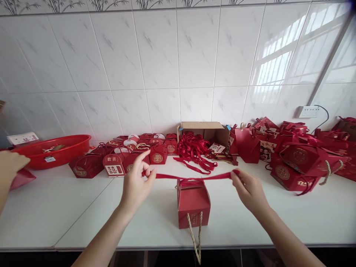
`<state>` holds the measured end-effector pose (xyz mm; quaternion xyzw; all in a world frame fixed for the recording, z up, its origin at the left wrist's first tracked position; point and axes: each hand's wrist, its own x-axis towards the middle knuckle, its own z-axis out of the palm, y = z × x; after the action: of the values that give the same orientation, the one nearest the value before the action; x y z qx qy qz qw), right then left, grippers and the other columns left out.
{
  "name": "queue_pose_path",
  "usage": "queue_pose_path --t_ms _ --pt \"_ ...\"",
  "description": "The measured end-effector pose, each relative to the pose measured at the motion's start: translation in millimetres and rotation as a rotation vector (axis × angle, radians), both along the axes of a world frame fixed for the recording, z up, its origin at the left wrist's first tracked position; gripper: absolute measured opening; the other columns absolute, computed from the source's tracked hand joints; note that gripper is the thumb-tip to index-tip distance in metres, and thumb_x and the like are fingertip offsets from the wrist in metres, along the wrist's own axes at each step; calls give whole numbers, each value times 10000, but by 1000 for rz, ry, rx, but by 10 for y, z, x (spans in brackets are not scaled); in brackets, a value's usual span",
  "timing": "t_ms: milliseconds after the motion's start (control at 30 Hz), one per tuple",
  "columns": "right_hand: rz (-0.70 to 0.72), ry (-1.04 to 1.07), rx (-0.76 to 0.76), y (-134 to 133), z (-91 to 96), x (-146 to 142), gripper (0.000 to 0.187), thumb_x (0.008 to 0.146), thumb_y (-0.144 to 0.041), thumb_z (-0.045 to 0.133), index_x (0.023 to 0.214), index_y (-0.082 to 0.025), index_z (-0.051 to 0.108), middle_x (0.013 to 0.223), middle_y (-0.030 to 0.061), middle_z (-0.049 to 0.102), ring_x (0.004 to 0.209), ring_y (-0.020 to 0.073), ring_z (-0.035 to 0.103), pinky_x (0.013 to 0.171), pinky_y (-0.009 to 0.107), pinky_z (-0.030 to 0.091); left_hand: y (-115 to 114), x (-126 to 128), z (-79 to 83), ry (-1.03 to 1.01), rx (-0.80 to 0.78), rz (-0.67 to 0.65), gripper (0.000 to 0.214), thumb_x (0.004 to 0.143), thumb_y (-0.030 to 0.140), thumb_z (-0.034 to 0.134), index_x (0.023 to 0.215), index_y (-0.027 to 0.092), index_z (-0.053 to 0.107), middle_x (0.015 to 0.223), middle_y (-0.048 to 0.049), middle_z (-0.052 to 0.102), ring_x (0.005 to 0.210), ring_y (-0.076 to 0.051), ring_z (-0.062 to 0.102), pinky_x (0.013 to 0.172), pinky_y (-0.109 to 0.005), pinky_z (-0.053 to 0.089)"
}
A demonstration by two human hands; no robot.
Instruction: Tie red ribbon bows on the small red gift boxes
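A small red gift box with a beige rope handle stands on the white counter in front of me. A red ribbon is stretched level just above its top. My left hand pinches the ribbon's left end between thumb and fingers. The right end is pinched by my right hand. Both hands hover above the counter on either side of the box.
Several red gift boxes line the tiled wall. A cardboard box spills red ribbons. More red boxes pile at the right. A red basin sits at the left, with another person's hand near it.
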<state>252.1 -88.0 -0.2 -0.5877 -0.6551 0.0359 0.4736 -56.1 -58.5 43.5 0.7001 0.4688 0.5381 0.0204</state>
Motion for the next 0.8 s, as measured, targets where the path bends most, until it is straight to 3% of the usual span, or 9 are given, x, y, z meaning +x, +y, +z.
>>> queue_pose_path --t_ms 133,233,367,433,533,667,800 --pt "-79 -84 -331 -60 -345 326 283 866 -328 343 606 -227 389 479 -35 410 465 144 405 467 260 271 -33 -361 -372 211 -126 91 438 816 193 461 1254 192 444 628 70 388 571 -100 462 671 -216 435" --pt "-152 -95 -417 -92 -481 478 268 847 -319 329 602 -230 386 495 -23 438 503 163 447 483 266 290 -31 -560 -609 285 -147 199 398 802 188 432 1197 177 478 614 71 385 541 -101 468 628 -209 432" --pt "-132 -137 -493 -65 -523 564 269 845 -339 342 639 -227 473 603 17 570 580 195 539 538 291 366 15 -647 -753 325 -191 164 309 792 225 448 1084 175 539 606 56 427 538 -126 507 583 -230 450" --pt "-145 -128 -433 -26 -486 530 237 844 -361 378 780 -220 557 824 60 647 680 216 590 618 325 418 27 -575 -734 339 -162 161 232 780 247 479 972 198 598 690 5 523 675 -174 569 651 -283 476" --pt "-102 -38 -269 31 -356 342 333 859 -441 407 1034 -208 569 1144 112 591 891 251 606 707 349 451 -6 -319 -638 265 -102 134 140 788 296 522 836 214 625 907 -64 602 932 -247 568 843 -398 451" --pt "224 128 -255 65 -153 -109 377 889 -503 385 1027 -214 582 1091 96 616 993 237 577 785 329 465 -122 149 -539 45 -306 -138 166 838 356 513 903 218 577 983 -54 596 991 -211 568 927 -392 435" --pt "457 228 -368 75 -81 -493 360 866 -523 450 1011 -205 535 969 67 611 802 188 600 709 308 486 -218 476 -508 -95 -457 -269 275 826 411 543 1037 234 546 1082 -69 554 1058 -220 546 907 -381 467"
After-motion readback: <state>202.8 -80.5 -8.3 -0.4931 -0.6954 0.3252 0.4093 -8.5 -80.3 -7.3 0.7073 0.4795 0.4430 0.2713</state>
